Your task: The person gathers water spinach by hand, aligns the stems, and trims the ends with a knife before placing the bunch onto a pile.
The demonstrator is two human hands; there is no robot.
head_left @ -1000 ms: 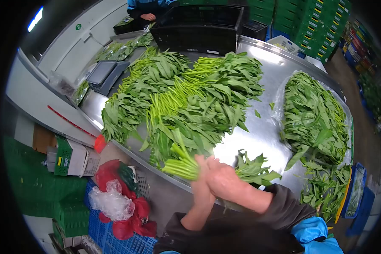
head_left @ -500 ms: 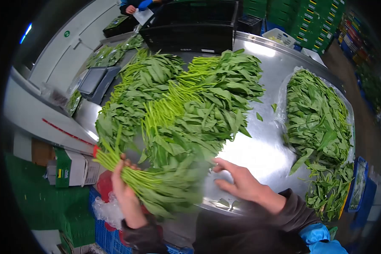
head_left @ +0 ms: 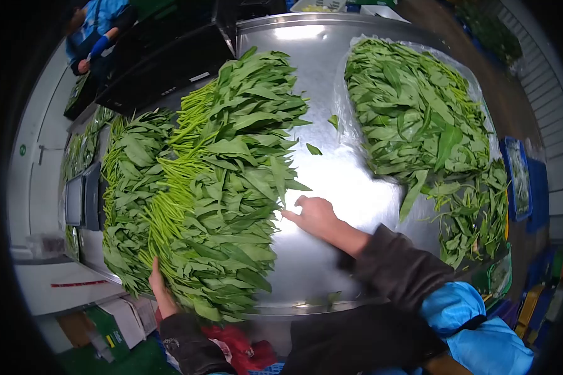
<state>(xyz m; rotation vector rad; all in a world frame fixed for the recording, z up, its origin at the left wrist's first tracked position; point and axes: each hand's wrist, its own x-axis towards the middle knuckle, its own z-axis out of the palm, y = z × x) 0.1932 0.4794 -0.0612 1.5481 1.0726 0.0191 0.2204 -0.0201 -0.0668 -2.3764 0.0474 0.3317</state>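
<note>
Leafy greens that look like water spinach (head_left: 225, 187) lie in a row of bunches on the steel table (head_left: 319, 269), pale stems to the left and leaves to the right. My left hand (head_left: 159, 284) is at the near end of this row, around the stem side of the nearest bunch (head_left: 200, 281); some of its fingers are hidden by the greens. To the right of the row, my right hand (head_left: 316, 217) hovers over bare steel by the leaf tips. Its thumb and forefinger are apart, and I see nothing held. A second row (head_left: 134, 181) lies farther left.
A large heap of loose greens (head_left: 413, 112) rests on clear plastic at the right, with scattered stems (head_left: 469, 219) below it. Black crates (head_left: 169, 62) stand at the far left edge. Beyond them is a person in blue (head_left: 103, 28). A grey tray (head_left: 75, 200) sits left.
The bunch my left hand held up, with a red band at its stems, is now down at the row's near end. My view has turned, and my right hand is nearer the leaf tips.
</note>
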